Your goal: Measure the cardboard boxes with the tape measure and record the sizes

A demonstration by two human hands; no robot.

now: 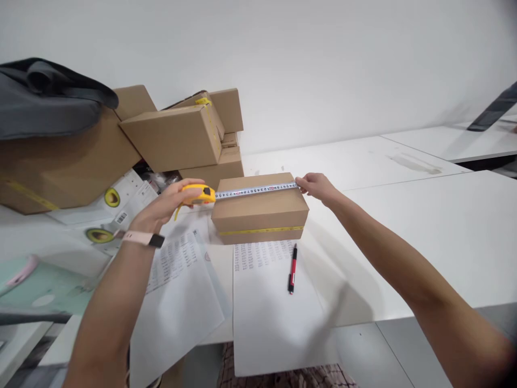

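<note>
A closed cardboard box with a yellow strip along its front stands on the white table. My left hand is wrapped round a yellow tape measure at the box's left end. Its pulled-out blade runs straight across the box top. At the right end, my right hand pinches the tip of that blade by the box's edge. Just in front of the box, a red and black pen rests on a printed sheet.
More printed papers lie to the left. Stacked cardboard boxes and a dark grey bag fill the back left. White packages with avocado pictures sit below them. A white wall rises behind the table.
</note>
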